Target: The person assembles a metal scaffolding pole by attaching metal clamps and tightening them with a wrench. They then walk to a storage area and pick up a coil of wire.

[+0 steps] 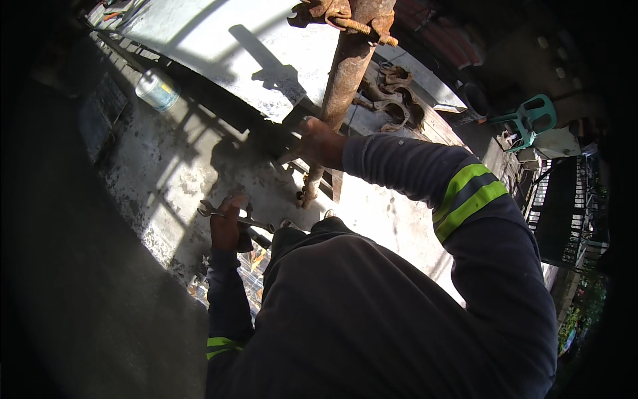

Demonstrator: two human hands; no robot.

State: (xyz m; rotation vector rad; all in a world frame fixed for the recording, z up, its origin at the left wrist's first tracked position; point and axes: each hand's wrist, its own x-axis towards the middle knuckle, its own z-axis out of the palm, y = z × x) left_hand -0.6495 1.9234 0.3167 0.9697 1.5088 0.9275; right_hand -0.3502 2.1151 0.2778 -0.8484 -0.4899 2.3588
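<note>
In my left hand (227, 223), closed around its middle, is a metal combination wrench (260, 225). The wrench's open jaw points left and its other end points right. A rusty steel pipe (349, 70) stands tilted in front of me. My right hand (320, 143) lies across the pipe and appears wrapped round it; some fingers are in shadow. Higher on the pipe sits a rusty scaffold clamp (345, 16) with a threaded bolt sticking out. A smaller clamp (304, 193) shows near the pipe's lower end.
Several loose rusty clamps (395, 100) lie right of the pipe. A pale flat panel (199, 46) spreads ahead, its corner near my right hand. A white bucket (157, 90) stands on the concrete floor (139, 149) at left. A green plastic chair (533, 120) is at far right.
</note>
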